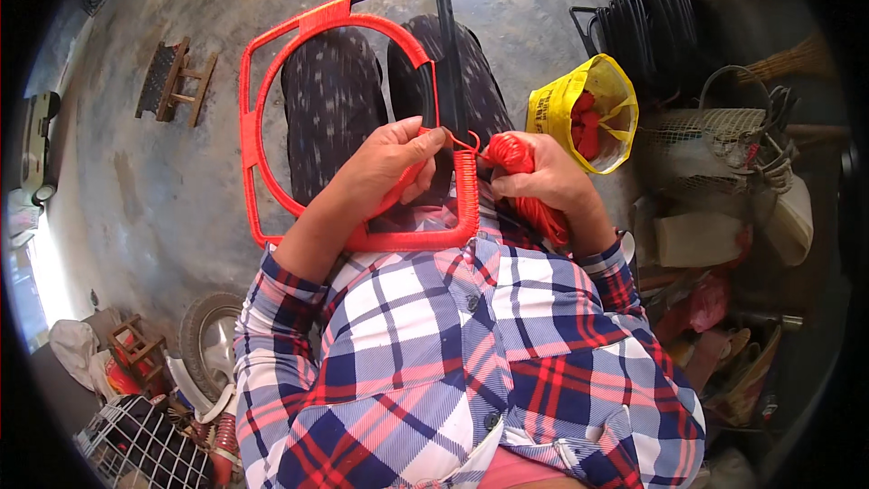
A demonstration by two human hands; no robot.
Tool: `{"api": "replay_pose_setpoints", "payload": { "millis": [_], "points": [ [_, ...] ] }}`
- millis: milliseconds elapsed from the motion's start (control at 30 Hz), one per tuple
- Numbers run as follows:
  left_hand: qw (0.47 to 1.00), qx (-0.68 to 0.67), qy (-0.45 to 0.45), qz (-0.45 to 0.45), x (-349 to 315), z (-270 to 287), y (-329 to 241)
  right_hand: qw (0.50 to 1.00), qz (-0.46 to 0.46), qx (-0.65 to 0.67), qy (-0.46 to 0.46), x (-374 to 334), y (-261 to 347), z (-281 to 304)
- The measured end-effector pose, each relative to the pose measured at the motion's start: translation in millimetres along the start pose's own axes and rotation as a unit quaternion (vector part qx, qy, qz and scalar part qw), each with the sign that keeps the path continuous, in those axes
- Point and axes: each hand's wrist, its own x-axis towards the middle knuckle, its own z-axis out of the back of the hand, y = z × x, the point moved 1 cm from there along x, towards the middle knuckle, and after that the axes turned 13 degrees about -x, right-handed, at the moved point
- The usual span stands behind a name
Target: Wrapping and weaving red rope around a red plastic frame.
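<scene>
Across my lap lies a rounded rectangular black frame (444, 36) with a ring inside it. Red cord wrapping (251, 140) covers most of the frame and ring, while the upper right corner and part of the right side show bare black. My left hand (398, 161) is closed at the ring's right side, thumb and fingertips pinching a strand of red cord (470, 138). Just right of the frame, my right hand (550, 174) grips a bundle of red cord (512, 154), its tail hanging below the fist. A loop of strand runs between the two hands.
A yellow bag (554, 107) holding red bundles stands at the right. Behind it are stacked black frames (647, 23) and a wire basket (701, 131). A small wooden stool (176, 81) stands at the left; a wheel (210, 344) and white wire crate (149, 444) sit lower left.
</scene>
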Motion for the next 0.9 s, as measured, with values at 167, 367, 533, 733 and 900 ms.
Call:
{"api": "replay_pose_setpoints", "payload": {
  "millis": [167, 367, 533, 733, 900],
  "points": [
    [0.998, 0.003, -0.054, 0.035, 5.4, -2.9, 1.0, 0.995, -0.023, 0.077, -0.053, -6.1, -2.2, 16.2],
    [0.997, 0.025, -0.039, 0.053, 6.8, -3.3, -2.5, 0.992, -0.02, 0.086, -0.087, -16.7, -17.4, 11.3],
    [0.998, -0.02, -0.022, 0.051, 8.1, -2.1, -0.6, 0.985, -0.026, 0.096, -0.139, -12.1, -26.9, 9.9],
    [0.998, -0.052, 0.012, 0.015, 2.3, 6.2, 0.6, 0.933, -0.063, 0.226, -0.272, -26.9, -62.9, 60.3],
    [0.999, -0.049, -0.01, -0.01, 1.6, 7.4, 1.2, 0.79, 0.123, 0.541, -0.259, -75.7, -143.4, 153.6]
  ]
}}
